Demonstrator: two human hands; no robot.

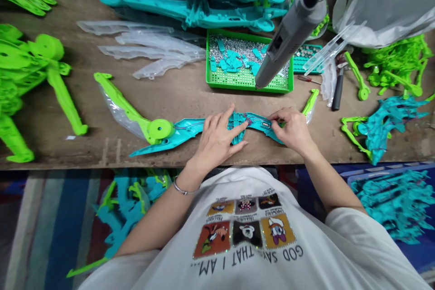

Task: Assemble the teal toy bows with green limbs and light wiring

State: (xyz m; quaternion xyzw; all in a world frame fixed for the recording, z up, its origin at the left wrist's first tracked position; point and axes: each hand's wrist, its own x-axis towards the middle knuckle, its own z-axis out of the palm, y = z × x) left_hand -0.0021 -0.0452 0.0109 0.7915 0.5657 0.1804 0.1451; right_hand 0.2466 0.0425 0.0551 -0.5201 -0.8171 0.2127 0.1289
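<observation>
A turquoise plastic toy bow half (185,130) lies along the table's front edge, inner side up, with thin wires running through it. A lime green limb (131,108) with a clear strip is joined at its left end, and another green limb (310,103) shows at its right. My left hand (217,133) rests over the middle of the bow, fingers spread, the index tip by the dark red wires (249,122). My right hand (292,128) has its fingers pinched together at the right part, beside a small metal piece (265,124); whatever they pinch is hidden.
Behind the bow stands a green basket (249,89) with screws and small turquoise pieces. A grey electric screwdriver (283,36) hangs over it. Clear strips (152,50), turquoise shells (190,11), green parts (397,68) and a black-handled hammer (337,88) lie around. Blue crates (346,170) stand below right.
</observation>
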